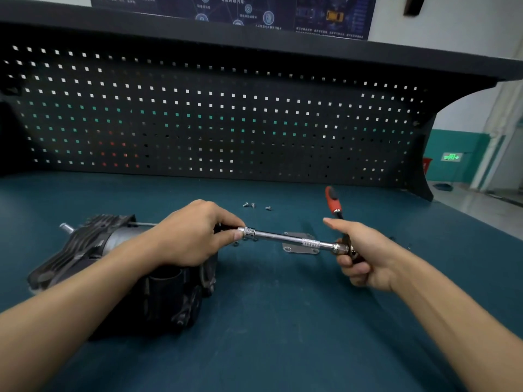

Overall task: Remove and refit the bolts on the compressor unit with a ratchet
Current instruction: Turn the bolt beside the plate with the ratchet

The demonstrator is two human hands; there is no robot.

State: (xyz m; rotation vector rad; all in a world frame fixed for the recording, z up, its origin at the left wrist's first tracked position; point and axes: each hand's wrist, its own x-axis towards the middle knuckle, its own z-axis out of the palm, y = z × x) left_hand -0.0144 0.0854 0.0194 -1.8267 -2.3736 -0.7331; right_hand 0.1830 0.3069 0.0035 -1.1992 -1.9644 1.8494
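Observation:
The dark finned compressor unit [93,250] lies on the bench at the left, partly under my left forearm. My left hand [195,236] pinches the socket end [249,232] of a chrome extension bar [294,240]. The bar runs level to the right into the ratchet head, which my right hand [362,256] grips with the forefinger stretched out. The ratchet's red and black handle [332,200] points up and away. Three loose bolts [253,205] lie on the mat beyond the bar. A small metal plate [300,247] lies on the mat under the bar.
The teal bench mat [268,321] stretches wide in front and to the right. A black pegboard back wall [212,123] closes off the far edge. Past the bench's right edge is open floor.

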